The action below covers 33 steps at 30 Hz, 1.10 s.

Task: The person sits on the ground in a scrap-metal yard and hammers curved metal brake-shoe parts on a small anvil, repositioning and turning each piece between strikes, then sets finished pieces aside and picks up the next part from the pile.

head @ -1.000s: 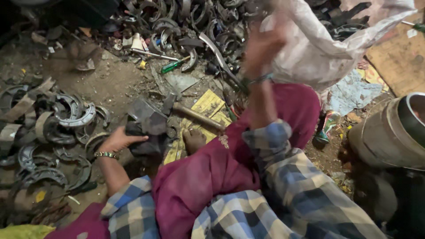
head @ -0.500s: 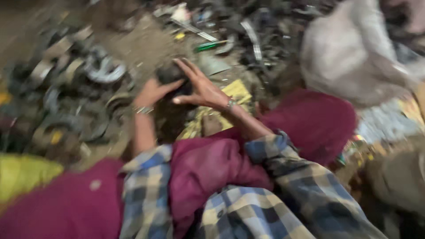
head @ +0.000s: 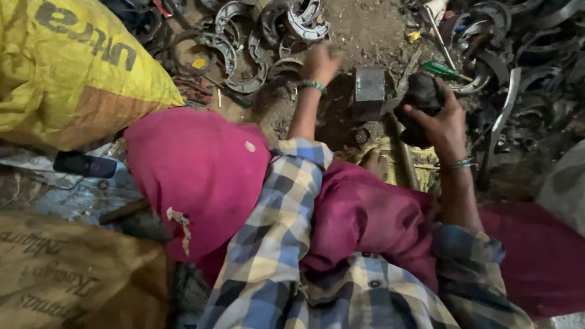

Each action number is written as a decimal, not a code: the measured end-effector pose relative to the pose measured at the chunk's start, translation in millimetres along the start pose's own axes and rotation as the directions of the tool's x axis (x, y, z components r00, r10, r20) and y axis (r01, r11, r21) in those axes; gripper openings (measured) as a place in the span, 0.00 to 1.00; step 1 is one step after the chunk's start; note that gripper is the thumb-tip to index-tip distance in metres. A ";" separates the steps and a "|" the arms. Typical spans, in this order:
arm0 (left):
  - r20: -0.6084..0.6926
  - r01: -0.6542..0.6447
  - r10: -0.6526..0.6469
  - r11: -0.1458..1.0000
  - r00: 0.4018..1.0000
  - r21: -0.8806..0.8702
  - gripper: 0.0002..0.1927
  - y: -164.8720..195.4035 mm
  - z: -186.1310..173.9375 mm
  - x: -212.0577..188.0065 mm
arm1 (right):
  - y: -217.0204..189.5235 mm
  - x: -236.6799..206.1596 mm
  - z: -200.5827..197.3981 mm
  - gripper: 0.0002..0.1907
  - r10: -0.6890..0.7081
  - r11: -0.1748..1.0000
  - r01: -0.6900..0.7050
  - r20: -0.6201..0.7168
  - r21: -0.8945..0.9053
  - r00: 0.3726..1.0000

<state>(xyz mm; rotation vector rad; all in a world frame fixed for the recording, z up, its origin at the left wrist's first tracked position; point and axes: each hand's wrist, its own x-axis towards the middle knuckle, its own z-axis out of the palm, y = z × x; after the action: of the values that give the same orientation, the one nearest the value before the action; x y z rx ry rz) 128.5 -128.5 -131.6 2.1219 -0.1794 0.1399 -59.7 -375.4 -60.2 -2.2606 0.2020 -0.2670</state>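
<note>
Dirt floor (head: 372,30), scrap all round: your right hand (head: 440,119) grips a dark part (head: 421,97); left hand (head: 322,61) reaches, grip unclear. Hold steady.

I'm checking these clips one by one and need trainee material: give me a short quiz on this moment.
1. True or false: the right hand grips a dark lump.
2. What is the left hand nearest to? A) the yellow sack B) the curved metal parts on the ground C) the green-handled screwdriver
3. What lies on the ground between the two hands?

Key: 1 true. 2 B. 3 a small grey metal block.
</note>
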 end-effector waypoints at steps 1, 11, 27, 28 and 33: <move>-0.155 0.223 -0.197 0.960 0.968 0.170 0.14 -13.8 -6.2 -3.9 | -3.2 -0.1 0.6 0.39 0.014 0.999 -0.014 -0.001 -0.044 1.000; -0.538 0.720 -0.549 0.674 0.639 0.167 0.17 -51.5 -11.1 -38.9 | 1.4 -1.9 -1.2 0.40 -0.017 0.986 0.021 0.027 -0.168 0.999; -0.626 0.763 -0.542 0.631 0.561 0.137 0.23 -47.3 -35.1 -30.0 | -28.7 -2.4 -8.6 0.42 -0.082 0.979 0.090 0.051 -0.184 0.995; -0.632 0.757 -0.530 0.637 0.565 0.143 0.23 -51.3 -37.1 -30.1 | -28.4 -1.9 -8.7 0.41 -0.078 0.978 0.087 0.052 -0.191 0.996; -0.728 0.543 -0.234 0.811 0.645 0.220 0.25 -57.7 -36.4 -16.3 | -19.1 1.2 -7.6 0.42 -0.086 0.972 0.092 0.038 -0.216 0.996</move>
<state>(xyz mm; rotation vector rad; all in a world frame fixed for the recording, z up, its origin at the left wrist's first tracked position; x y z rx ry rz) 122.1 -66.3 -163.3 2.3259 0.8398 0.7323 -59.5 -369.0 -40.7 -2.4936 0.1197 -0.2707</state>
